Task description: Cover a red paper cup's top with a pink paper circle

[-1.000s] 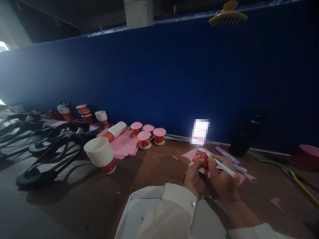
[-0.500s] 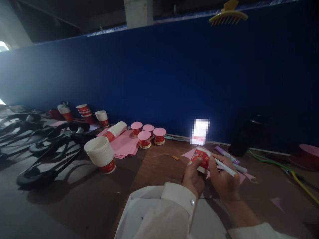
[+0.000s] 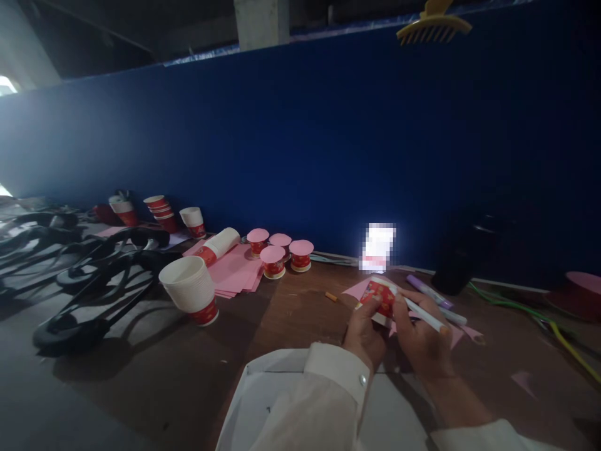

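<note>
My left hand (image 3: 365,332) is closed around a small red-patterned paper cup (image 3: 379,298), which lies tilted on its side in the fingers. My right hand (image 3: 425,341) grips a white marker pen (image 3: 425,313) with an orange end, its other end near the cup's upper side. Fingertips of this hand are close against the cup; whether they press on it I cannot tell. Under and beside the hands lie pink paper pieces (image 3: 355,289). A purple marker (image 3: 428,291) rests just beyond the right hand. A small orange piece (image 3: 331,297) sits on the table to the left.
Several short red cups with pink paper discs (image 3: 273,254) stand left of centre, beside pink sheets (image 3: 237,269). Further left are a stack of paper cups (image 3: 188,285) and black headset-like straps (image 3: 70,332). A glowing phone (image 3: 378,247) leans against the blue partition (image 3: 282,144); a white box (image 3: 263,369) is nearest me.
Both hands keep their hold on the cup and the marker pen, almost unmoved. The whole view has shifted very slightly.
</note>
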